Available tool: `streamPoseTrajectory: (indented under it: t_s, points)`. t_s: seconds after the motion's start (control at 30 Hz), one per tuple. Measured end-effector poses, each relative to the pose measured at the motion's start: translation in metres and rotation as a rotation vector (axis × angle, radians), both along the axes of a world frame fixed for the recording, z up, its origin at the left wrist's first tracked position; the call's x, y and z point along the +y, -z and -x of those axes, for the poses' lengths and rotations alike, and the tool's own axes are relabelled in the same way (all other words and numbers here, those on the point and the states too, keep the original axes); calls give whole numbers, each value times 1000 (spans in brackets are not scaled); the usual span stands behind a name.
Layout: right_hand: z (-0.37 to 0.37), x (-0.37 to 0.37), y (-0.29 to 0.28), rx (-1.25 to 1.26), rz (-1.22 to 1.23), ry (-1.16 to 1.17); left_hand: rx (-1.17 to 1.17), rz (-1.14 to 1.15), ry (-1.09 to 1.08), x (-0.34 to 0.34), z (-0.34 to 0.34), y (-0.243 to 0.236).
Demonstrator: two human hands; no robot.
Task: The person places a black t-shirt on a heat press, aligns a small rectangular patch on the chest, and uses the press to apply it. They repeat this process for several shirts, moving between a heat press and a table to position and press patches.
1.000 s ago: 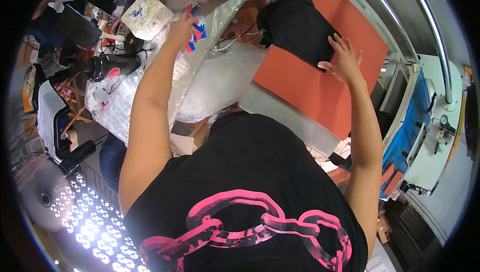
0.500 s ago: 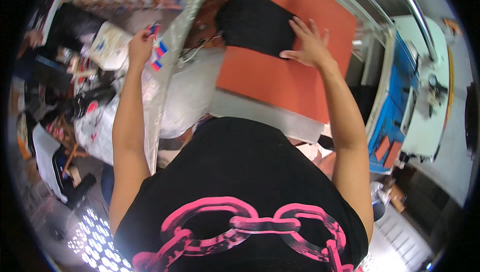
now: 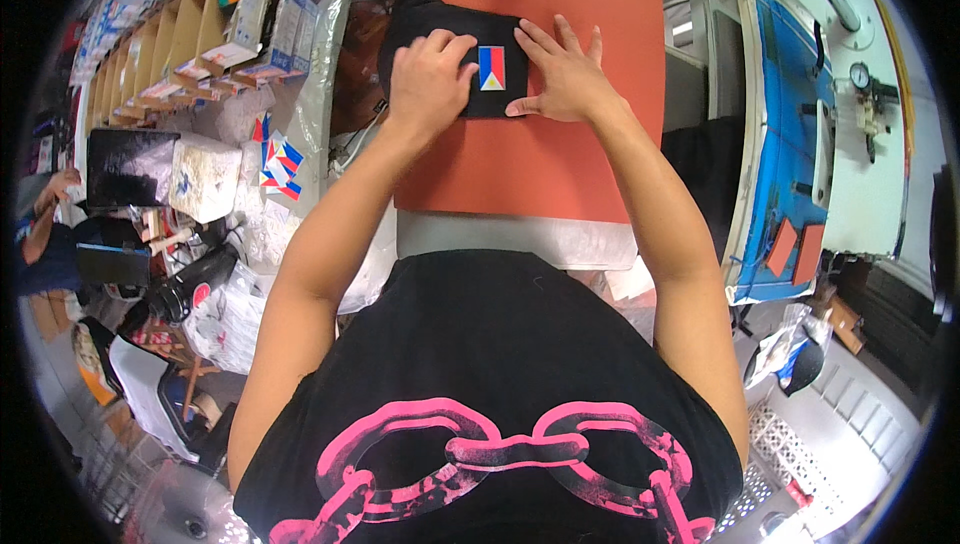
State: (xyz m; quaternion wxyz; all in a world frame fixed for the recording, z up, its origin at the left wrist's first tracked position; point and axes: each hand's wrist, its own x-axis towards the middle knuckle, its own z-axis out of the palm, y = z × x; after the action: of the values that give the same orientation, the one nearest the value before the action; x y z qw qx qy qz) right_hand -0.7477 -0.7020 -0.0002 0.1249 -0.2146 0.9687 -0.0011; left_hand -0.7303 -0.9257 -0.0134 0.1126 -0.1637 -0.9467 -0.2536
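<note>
On a broad orange-red pad lies a piece of black fabric. A small rectangular flag patch, red, blue and white, lies flat on it between my two hands. My left hand rests on the fabric left of the patch, fingers bent, thumb apart from the index finger, with nothing visible in it. My right hand is spread over the fabric's right edge, its fingertips and thumb touching the cloth and the pad. Several more flag patches lie loosely on the plastic-covered table at left.
Cardboard compartments fill the far left. A co-worker's hand shows at the left rim. Right of the pad stands a blue tray with two orange-red pieces, beside a pale green machine surface with a gauge.
My left hand has moved from the side table onto the black fabric, and a flag patch now lies there. My right hand stays at the fabric's right edge. The view has shifted.
</note>
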Motion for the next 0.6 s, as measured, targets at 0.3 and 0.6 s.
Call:
streamPoseTrajectory:
  t_s: [0.3, 0.6]
  points:
    - [-10, 17, 16, 218, 212, -144, 131, 29, 413, -12, 14, 39]
    - [-19, 18, 21, 252, 328, -114, 136, 31, 397, -9, 12, 39]
